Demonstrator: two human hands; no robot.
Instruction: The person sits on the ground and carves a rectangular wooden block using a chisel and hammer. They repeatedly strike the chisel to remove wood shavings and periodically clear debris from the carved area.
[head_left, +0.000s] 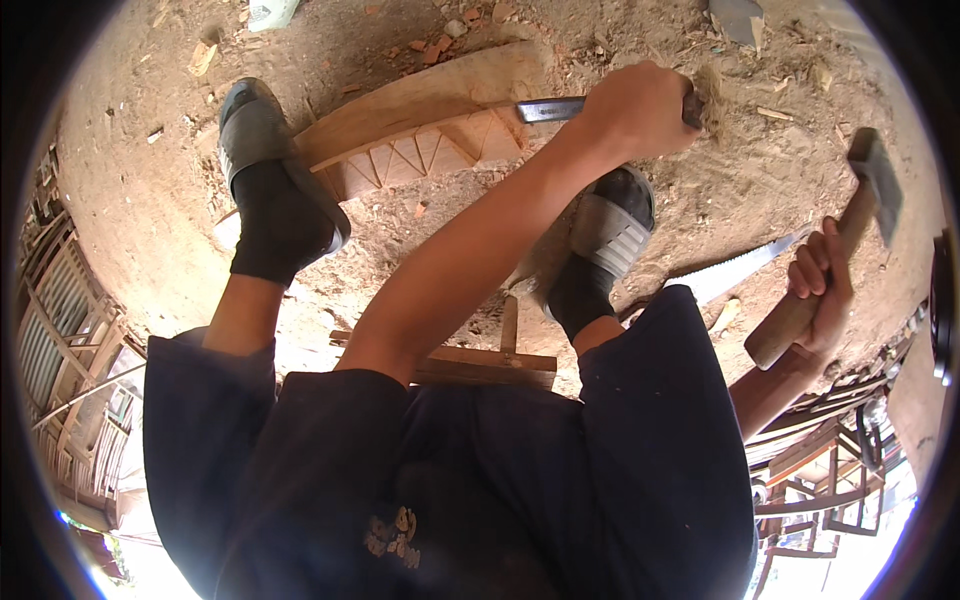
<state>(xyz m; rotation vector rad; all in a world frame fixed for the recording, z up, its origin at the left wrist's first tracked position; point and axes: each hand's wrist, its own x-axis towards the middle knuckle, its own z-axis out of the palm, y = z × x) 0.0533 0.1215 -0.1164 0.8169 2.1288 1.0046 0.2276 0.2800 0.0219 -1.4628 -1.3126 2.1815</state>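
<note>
My left hand (640, 112) is closed round the handle of a chisel (550, 109). The chisel's flat metal blade points left, its tip at the right end of a curved wooden board (420, 95). Along the board's near face run several zigzag saw cuts (400, 158), with a notch toward the right. Out to the right, my right hand (826, 290) grips a hammer (858, 215) by its wooden handle, its metal head raised and apart from the chisel. My left foot in a grey slide sandal (262, 135) rests against the board's left end.
A handsaw (735, 268) lies on the dirt floor by my right knee. My right sandal (612, 230) stands below the chisel. A small wooden piece (485, 362) sits between my legs. Brick bits (437, 50) and wood chips litter the ground; wooden frames (840, 470) stand at the right.
</note>
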